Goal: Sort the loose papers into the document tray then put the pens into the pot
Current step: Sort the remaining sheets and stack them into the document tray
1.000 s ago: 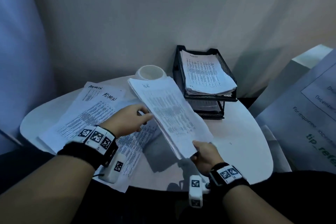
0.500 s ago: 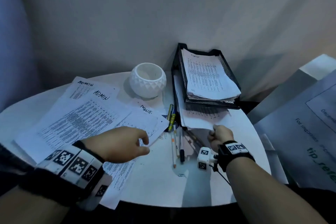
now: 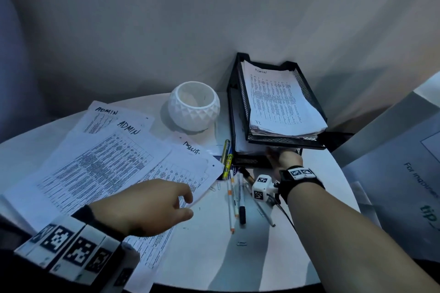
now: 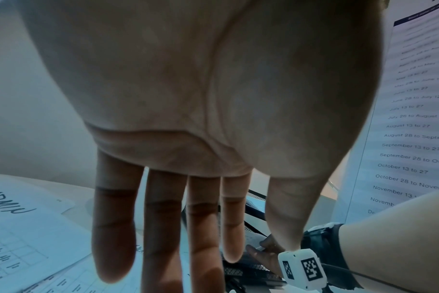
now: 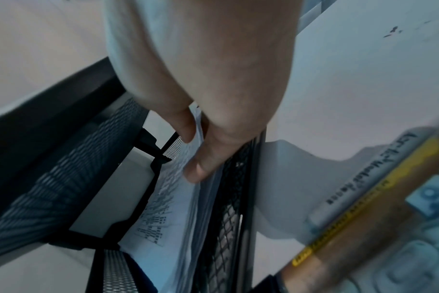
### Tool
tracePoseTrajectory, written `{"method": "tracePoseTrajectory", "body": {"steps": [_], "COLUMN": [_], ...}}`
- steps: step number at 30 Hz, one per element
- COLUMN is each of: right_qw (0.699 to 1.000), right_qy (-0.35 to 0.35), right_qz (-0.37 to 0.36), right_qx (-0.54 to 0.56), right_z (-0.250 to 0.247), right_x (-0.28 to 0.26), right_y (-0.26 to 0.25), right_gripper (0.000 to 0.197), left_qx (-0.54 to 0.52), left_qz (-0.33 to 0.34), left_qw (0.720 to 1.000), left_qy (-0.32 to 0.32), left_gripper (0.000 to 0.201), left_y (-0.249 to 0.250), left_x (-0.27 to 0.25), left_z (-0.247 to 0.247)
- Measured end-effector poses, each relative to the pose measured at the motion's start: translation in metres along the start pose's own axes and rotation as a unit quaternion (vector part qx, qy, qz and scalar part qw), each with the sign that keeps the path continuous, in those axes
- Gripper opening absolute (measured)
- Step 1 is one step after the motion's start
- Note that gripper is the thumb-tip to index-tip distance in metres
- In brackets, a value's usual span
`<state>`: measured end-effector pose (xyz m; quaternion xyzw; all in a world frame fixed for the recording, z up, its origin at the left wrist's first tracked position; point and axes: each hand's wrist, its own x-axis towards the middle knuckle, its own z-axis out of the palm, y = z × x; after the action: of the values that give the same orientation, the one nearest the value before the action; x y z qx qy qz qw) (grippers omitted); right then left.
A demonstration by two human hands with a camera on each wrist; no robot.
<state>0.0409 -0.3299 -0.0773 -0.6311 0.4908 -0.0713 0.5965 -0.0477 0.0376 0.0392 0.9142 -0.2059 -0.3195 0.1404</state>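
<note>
Right, the right hand [image 3: 284, 159] is at the mouth of the lower shelf of the black mesh tray [image 3: 307, 144], thumb and fingers pinching the near edge of a sheaf of papers [image 5: 178, 216] that already lies mostly inside that shelf, under the full upper shelf. The way to finish this well, I'd say, is to slide the sheaf flat and straight toward the tray's back wall, low enough that the leading edge doesn't catch the mesh or buckle, then let go only once the near edge is past the front lip. The left hand [image 3: 147, 207] hovers over the loose sheets [image 3: 95, 164] spread to the left of the tray, fingers extended and relaxed, holding nothing; from the wrist view they're spread apart. It looks placed to take the next sheets, and squaring them into one stack first should beat feeding singles. The white pot [image 3: 194, 106] stands just left of the tray, nothing showing inside it, and the pens [image 3: 234, 197] lie scattered in front of the tray, just beside the right wrist, untouched. A careless pull-back of that wrist could roll them, so lift clear.
</note>
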Motion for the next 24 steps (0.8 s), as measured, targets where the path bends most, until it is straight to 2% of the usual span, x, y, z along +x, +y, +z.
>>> {"method": "tracePoseTrajectory", "body": {"steps": [1,2,4,7,9,11,13,16,17,19,21,24], "right_qw": [0.989,0.980,0.976,0.998,0.999,0.999,0.992,0.962,0.949,0.921,0.904,0.919], "right_qy": [-0.042,-0.069,-0.052,0.001,0.006,-0.039,-0.106,-0.174,-0.179,-0.178,-0.162,-0.124], "right_qz": [0.049,0.021,0.028,0.000,-0.004,-0.002,-0.030,-0.104,-0.125,-0.164,-0.190,-0.177], "right_qx": [0.132,0.184,0.210,0.058,0.031,0.006,-0.054,-0.183,-0.228,-0.304,-0.347,-0.329], "right_z": [0.001,-0.002,0.000,0.007,0.016,0.031,0.051,0.077,0.086,0.101,0.111,0.126], "right_x": [0.000,-0.007,-0.018,-0.039,-0.056,-0.074,-0.094,-0.115,-0.120,-0.130,-0.140,-0.149], "right_y": [-0.002,-0.002,0.004,0.011,0.015,0.020,0.030,0.046,0.051,0.059,0.062,0.066], "right_gripper": [0.026,0.019,0.016,0.015,0.016,0.013,0.011,0.005,0.012,0.042,0.063,0.083], "left_qx": [-0.001,-0.002,-0.001,-0.004,-0.009,-0.016,-0.021,-0.034,-0.040,-0.052,-0.063,-0.070], "left_qz": [0.001,0.002,0.005,0.010,0.013,0.016,0.013,0.000,-0.005,-0.014,-0.015,-0.013], "left_qw": [1.000,1.000,1.000,1.000,1.000,0.999,0.999,0.997,0.996,0.994,0.992,0.990], "left_qy": [0.000,0.000,0.001,0.006,0.017,0.030,0.046,0.074,0.082,0.095,0.109,0.119], "left_gripper": [0.036,0.036,0.035,0.035,0.035,0.034,0.034,0.037,0.037,0.036,0.037,0.037], "left_y": [0.000,0.001,0.001,-0.001,-0.003,-0.004,-0.009,-0.018,-0.022,-0.029,-0.033,-0.038], "left_x": [0.000,0.000,-0.001,-0.002,-0.003,-0.005,-0.009,-0.012,-0.014,-0.018,-0.022,-0.027], "left_z": [0.000,-0.001,-0.001,-0.003,-0.007,-0.012,-0.018,-0.028,-0.032,-0.037,-0.042,-0.046]}}
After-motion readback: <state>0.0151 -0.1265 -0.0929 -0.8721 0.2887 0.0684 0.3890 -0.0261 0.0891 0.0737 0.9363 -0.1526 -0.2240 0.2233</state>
